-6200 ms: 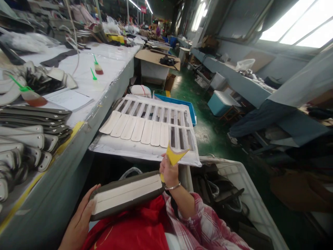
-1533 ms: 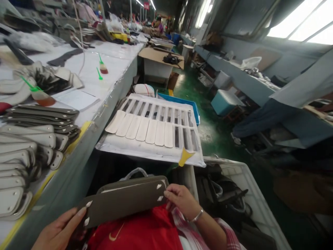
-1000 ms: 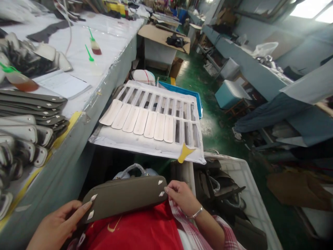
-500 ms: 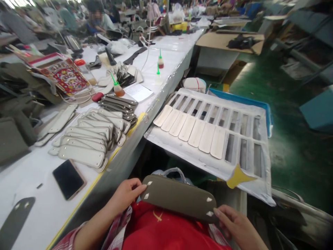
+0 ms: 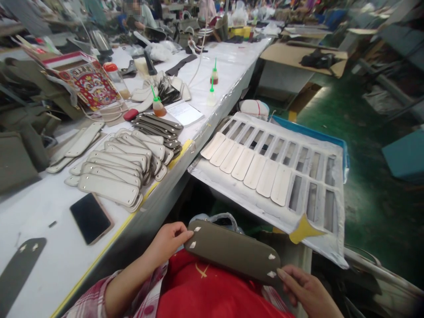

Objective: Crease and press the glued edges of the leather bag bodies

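Between my hands, in front of the red apron (image 5: 212, 291), is a long dark olive panel (image 5: 235, 251) with rounded ends and two pale spots near each end. My left hand (image 5: 174, 236) pinches its left end with thumb and fingers. At the opposite end, my right hand (image 5: 300, 282) grips the lower right corner between thumb and curled fingers. Behind the panel a looped pale handle (image 5: 227, 216) shows in part. A similar olive piece (image 5: 23, 269) lies on the table at the far left.
Pale studded panels (image 5: 109, 187) are heaped on the white table (image 5: 33, 203), beside a phone (image 5: 91, 218). Darker strips (image 5: 159, 126) and a glue bottle (image 5: 158, 104) stand farther back. To the right, a slotted white rack (image 5: 228, 187) carries several pale panels (image 5: 263, 174). A person (image 5: 141, 17) is in the background.
The view has shifted slightly, so the table and rack appear a little farther right. Both hands keep their hold on the olive panel, which stays in nearly the same pose.
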`<state>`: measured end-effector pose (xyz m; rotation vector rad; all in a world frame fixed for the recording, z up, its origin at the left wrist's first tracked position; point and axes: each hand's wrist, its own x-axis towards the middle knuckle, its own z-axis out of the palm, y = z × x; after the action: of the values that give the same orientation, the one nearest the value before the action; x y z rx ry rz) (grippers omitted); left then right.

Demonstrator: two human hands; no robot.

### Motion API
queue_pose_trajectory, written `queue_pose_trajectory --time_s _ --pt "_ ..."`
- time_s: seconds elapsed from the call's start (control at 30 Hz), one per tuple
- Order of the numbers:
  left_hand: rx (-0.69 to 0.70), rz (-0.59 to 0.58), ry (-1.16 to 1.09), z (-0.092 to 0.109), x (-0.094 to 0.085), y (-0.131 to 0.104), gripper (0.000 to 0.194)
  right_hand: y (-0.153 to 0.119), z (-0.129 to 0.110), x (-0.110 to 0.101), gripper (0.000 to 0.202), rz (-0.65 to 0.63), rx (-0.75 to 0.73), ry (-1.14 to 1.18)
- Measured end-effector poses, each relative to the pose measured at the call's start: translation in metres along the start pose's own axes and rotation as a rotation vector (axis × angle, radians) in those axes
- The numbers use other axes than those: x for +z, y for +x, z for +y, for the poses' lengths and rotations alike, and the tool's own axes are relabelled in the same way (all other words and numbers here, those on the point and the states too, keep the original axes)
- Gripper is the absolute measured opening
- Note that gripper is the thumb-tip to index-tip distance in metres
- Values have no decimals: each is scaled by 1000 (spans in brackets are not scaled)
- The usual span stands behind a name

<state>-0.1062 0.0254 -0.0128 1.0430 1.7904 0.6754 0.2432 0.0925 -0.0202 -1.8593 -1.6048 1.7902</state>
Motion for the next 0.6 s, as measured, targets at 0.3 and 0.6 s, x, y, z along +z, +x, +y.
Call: queue_pose_trajectory --time_s 0.3,0.6 --pt "37 -21 52 4 -5 5 29 8 12 -4 42 -40 6 -21" --pt "66 -29 110 3 -5 6 28 3 -2 -1 39 -28 14 12"
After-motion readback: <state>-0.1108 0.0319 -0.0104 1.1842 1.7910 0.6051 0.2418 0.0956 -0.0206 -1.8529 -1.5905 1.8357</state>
